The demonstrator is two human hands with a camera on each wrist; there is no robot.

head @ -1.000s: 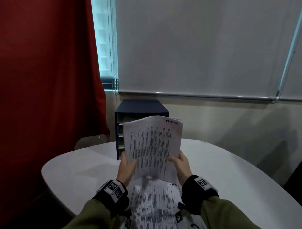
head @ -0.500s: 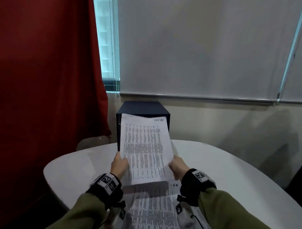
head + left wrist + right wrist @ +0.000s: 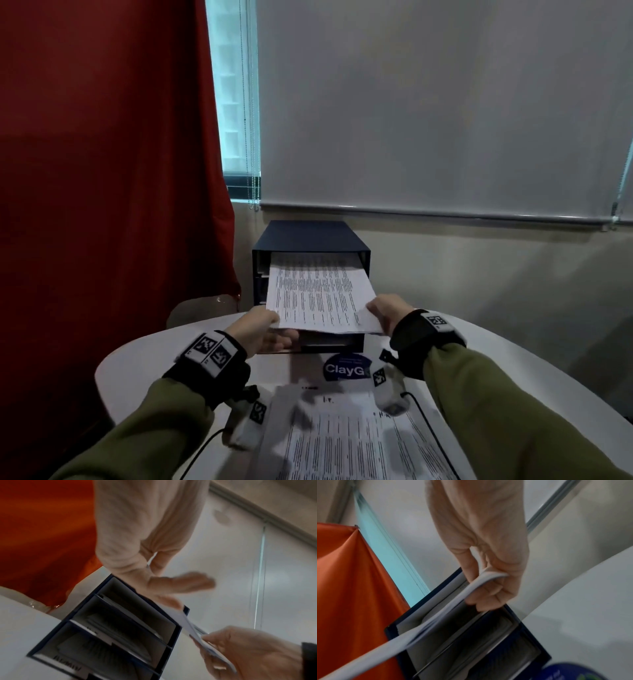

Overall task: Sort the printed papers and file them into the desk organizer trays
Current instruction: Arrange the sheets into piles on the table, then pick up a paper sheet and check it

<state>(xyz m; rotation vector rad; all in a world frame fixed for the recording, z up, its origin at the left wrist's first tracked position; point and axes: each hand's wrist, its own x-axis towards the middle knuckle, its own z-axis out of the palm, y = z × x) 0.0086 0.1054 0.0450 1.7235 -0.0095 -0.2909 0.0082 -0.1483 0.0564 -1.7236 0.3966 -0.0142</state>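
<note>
A dark blue desk organizer (image 3: 310,245) with several stacked trays stands at the back of the white table (image 3: 144,356). Both hands hold a few printed sheets (image 3: 318,298) nearly level, with the far edge inside the top tray. My left hand (image 3: 265,323) pinches the near left corner and my right hand (image 3: 380,310) pinches the near right corner. In the right wrist view the right hand (image 3: 486,586) bends the sheets' edge (image 3: 436,622) in front of the organizer (image 3: 527,635). In the left wrist view the left hand (image 3: 171,595) reaches over the trays (image 3: 120,628), which hold papers.
More printed papers (image 3: 359,438) lie on the table close to me, under my forearms. A round blue sticker (image 3: 346,368) sits just in front of the organizer. A red curtain (image 3: 102,171) hangs at the left and a roller blind (image 3: 445,102) behind.
The sheets went from upright in front of me to nearly flat. Both hands moved forward, and the sheets' far edge has entered the organizer's top tray.
</note>
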